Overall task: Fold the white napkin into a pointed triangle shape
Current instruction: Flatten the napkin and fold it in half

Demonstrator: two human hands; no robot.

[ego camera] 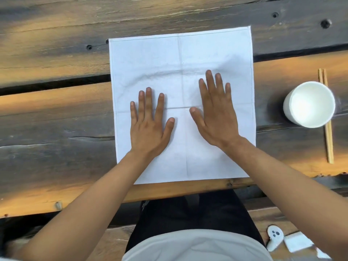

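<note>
The worktop [56, 113] is old dark wooden planks. The white napkin [180, 59] lies spread flat on it. The left hand [148, 127] and right hand [216, 117] press flat on the napkin, grip released, fingers straight. A white cup [310, 104] stands to the right of the right hand, on chopsticks [328, 140].

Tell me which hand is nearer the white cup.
Right. The right hand lies flat on the napkin, on the side toward the cup at the table's right; the left hand lies flat farther left.
</note>
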